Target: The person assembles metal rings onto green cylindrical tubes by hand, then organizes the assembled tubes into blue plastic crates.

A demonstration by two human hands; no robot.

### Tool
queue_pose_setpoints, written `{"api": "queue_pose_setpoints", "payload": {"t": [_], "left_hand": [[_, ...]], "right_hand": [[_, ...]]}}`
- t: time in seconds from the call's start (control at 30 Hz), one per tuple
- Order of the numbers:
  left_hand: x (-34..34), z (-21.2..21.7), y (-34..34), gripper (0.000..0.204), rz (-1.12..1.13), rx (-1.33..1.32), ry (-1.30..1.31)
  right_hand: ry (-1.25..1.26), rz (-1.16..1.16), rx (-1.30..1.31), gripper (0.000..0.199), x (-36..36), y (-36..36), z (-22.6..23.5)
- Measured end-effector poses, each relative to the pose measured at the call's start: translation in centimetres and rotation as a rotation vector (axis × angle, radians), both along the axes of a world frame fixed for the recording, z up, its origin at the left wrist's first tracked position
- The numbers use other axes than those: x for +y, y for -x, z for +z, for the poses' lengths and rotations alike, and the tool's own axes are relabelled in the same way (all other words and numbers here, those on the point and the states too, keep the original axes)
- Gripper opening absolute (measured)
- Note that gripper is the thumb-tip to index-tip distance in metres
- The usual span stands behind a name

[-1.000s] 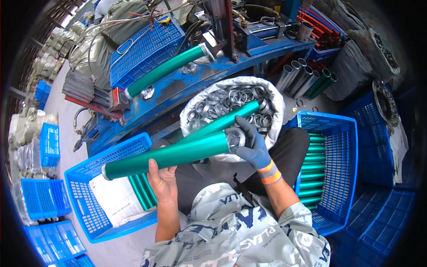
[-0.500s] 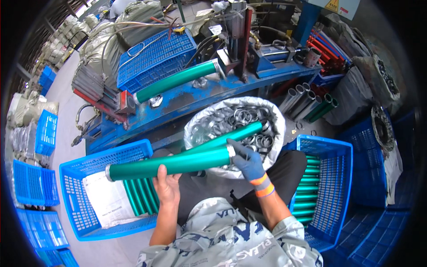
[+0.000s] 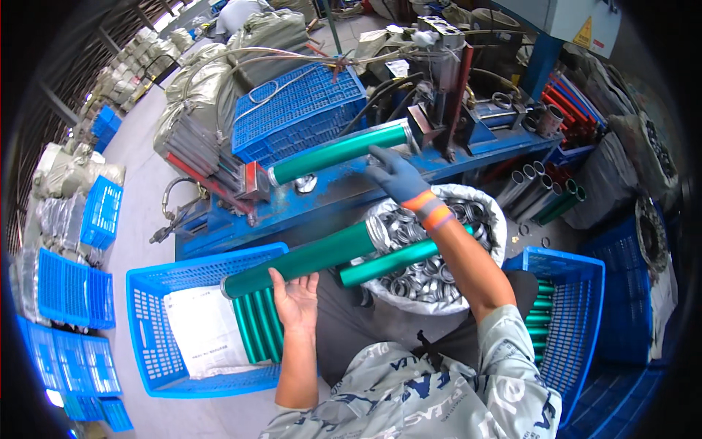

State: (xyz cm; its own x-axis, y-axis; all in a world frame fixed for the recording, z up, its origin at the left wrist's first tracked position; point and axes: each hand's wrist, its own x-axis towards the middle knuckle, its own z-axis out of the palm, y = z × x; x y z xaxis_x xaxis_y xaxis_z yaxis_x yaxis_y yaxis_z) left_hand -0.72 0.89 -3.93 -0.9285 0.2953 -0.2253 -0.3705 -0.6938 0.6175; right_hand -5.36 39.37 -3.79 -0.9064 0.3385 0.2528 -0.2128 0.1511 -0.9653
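A green metal tube point(image 3: 307, 257) with silver rings at both ends lies slantwise across my bare left hand point(image 3: 296, 298), which holds it from below with the thumb up its near side. My right hand point(image 3: 395, 175), in a blue-grey glove with an orange cuff, is stretched forward with its fingers apart. Its fingertips are beside another green tube point(image 3: 340, 152), clamped lengthwise in the blue bench machine point(image 3: 351, 186); whether they touch it I cannot tell. A third green tube point(image 3: 395, 262) lies across a white sack point(image 3: 499, 227) of loose metal rings point(image 3: 424, 293).
Blue crates with green tubes stand at the left point(image 3: 139, 329) and right point(image 3: 585, 329). An upturned blue crate point(image 3: 300, 106) sits behind the bench. Silver and green tubes point(image 3: 537, 190) stand at the right, below red tubes point(image 3: 570, 106). Hoses point(image 3: 270, 55) run above the bench.
My right hand has let go of the held tube's right end and moved up and forward to the clamped tube. My left hand still holds its tube. The view has shifted.
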Motion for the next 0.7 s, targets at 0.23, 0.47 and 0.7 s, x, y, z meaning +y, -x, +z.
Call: {"api": "queue_pose_setpoints", "payload": {"t": [0.23, 0.47, 0.7], "left_hand": [[0.0, -2.2, 2.7, 0.056, -0.007, -0.016, 0.009], [5.0, -4.3, 5.9, 0.058, -0.046, 0.002, 0.123], [23.0, -3.5, 17.2, 0.063, -0.097, 0.053, -0.024]], "right_hand": [[-1.4, -0.493, -0.239, 0.083, 4.4, 12.3, -1.4], [-0.823, -0.272, 0.131, 0.059, 0.7, 3.4, 13.3], [-0.103, -0.486, 0.343, 0.07, 4.2, -17.3, 13.3]]}}
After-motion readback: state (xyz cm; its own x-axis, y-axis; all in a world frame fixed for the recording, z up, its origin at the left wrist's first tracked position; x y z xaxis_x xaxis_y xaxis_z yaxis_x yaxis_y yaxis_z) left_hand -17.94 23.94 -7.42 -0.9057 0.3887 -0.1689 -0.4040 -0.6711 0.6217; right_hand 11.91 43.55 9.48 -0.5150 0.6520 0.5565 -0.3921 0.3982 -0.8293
